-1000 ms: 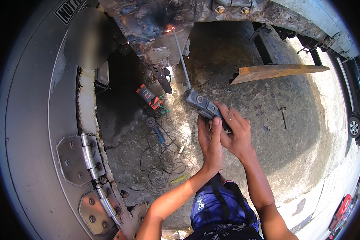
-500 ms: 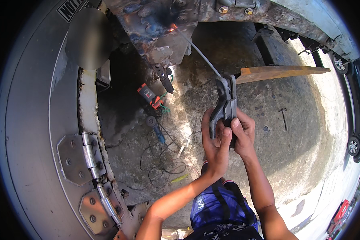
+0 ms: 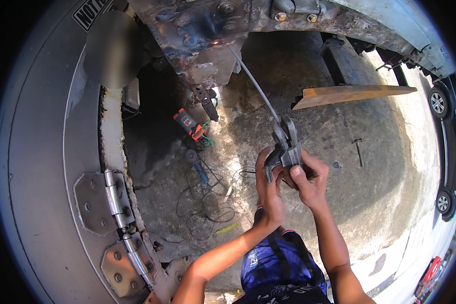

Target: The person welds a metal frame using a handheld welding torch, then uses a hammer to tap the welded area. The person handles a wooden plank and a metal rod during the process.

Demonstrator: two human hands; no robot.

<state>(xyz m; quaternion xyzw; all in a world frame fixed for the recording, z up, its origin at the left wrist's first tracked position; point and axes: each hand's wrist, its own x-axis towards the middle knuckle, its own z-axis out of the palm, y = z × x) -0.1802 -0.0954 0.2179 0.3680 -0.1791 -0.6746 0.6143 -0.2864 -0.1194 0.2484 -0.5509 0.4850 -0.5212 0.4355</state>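
Observation:
A black welding electrode holder (image 3: pixel 290 156) is gripped in both my hands. My left hand (image 3: pixel 270 195) closes round its lever side, and my right hand (image 3: pixel 310 183) wraps the other side with the thumb on top. From its jaws a thin grey welding rod (image 3: pixel 254 80) slants up and left toward the rusty metal bracket (image 3: pixel 205 71). The rod's tip is a short way right of a small glowing orange spot (image 3: pixel 216 43) on the scorched metal. A dark clamp (image 3: pixel 206 103) hangs from the bracket's lower end.
On the concrete floor lie an orange and grey device (image 3: pixel 188 123), a blue angle grinder (image 3: pixel 196 166), tangled cables and a hammer (image 3: pixel 358 153). A rusty steel beam (image 3: pixel 357 95) stands at the right. The grey door panel (image 3: pixel 40 167) with steel hinges (image 3: pixel 114 200) fills the left.
Both hands and the electrode holder have moved down, drawing the rod's tip away from the metal. The bright glow at the weld has shrunk to a small spot.

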